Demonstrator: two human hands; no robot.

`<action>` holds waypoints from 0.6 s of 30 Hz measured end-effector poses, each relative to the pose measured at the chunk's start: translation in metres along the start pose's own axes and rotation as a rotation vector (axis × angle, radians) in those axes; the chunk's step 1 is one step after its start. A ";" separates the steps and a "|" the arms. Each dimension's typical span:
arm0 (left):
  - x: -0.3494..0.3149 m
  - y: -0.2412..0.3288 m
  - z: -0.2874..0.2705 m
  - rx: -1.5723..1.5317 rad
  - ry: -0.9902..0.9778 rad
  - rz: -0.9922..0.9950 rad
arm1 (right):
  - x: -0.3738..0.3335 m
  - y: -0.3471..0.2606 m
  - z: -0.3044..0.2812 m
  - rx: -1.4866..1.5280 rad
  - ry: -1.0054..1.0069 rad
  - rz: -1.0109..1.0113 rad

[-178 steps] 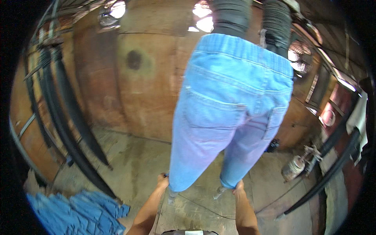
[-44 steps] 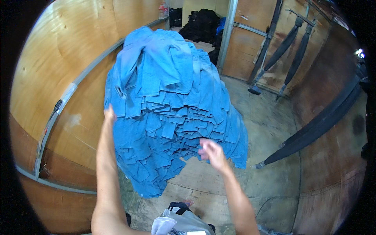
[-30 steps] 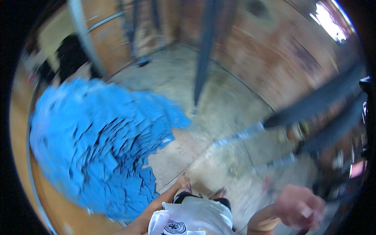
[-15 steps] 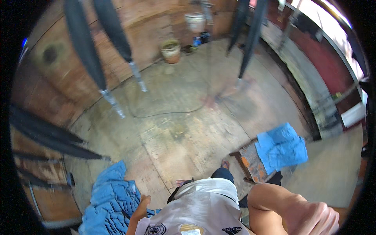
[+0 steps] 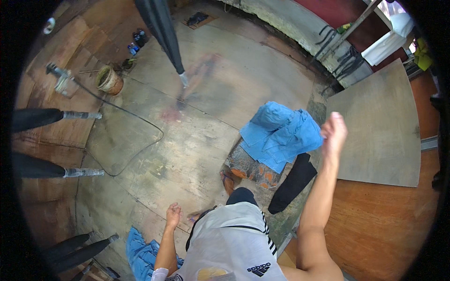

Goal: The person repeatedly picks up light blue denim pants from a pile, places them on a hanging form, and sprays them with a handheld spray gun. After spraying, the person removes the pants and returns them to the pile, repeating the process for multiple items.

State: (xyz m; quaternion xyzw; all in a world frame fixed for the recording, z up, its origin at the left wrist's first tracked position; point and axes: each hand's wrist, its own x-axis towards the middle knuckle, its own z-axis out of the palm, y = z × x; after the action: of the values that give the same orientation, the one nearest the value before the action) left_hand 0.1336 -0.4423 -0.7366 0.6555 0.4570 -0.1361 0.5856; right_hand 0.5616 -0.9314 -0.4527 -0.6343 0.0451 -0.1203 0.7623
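Observation:
My left hand [image 5: 173,214] hangs in front of me at the left, fingers loosely bent, with nothing visible in it. Below it, a heap of blue cloth [image 5: 143,253] lies by my left forearm. On the right my arm is stretched forward, and my right hand [image 5: 334,133] is closed in a fist, slightly blurred. It overlaps the right edge of a folded blue cloth [image 5: 276,133] in the picture; touching or apart, I cannot tell. That cloth lies on a low, worn bench [image 5: 253,171] with orange patches. A black cloth [image 5: 293,182] hangs beside the bench.
Long black wrapped poles with silvery ends hang at the left [image 5: 37,166] and ahead [image 5: 164,37]. A dirty bucket [image 5: 110,80] stands by the wooden wall. A thin cable [image 5: 140,117] crosses the concrete floor [image 5: 187,140]. A grey board [image 5: 377,131] lies at the right.
My view has turned to the right. My right hand has gone from the lower right up beside the blue cloth on the bench. My left hand has come away from the blue heap.

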 end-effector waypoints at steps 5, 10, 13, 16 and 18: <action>-0.018 0.048 0.021 0.006 -0.051 -0.062 | 0.073 0.198 -0.084 -1.337 0.089 0.458; -0.028 -0.012 -0.002 0.151 -0.153 -0.325 | 0.112 0.249 -0.093 -1.582 0.135 0.478; -0.031 -0.032 -0.022 0.297 -0.113 -0.448 | 0.131 0.239 -0.106 -1.649 0.043 0.455; -0.019 -0.011 -0.015 0.447 -0.081 -0.254 | 0.112 0.222 -0.114 -1.520 -0.061 0.055; -0.008 0.025 0.009 0.500 -0.105 -0.089 | 0.078 0.205 -0.100 -1.379 -0.137 -0.089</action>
State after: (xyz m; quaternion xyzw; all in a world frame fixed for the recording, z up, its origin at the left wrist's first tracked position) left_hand 0.1513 -0.4510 -0.7176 0.7513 0.4065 -0.3042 0.4216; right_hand 0.6408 -1.0117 -0.6661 -0.9813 0.0369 -0.0550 0.1806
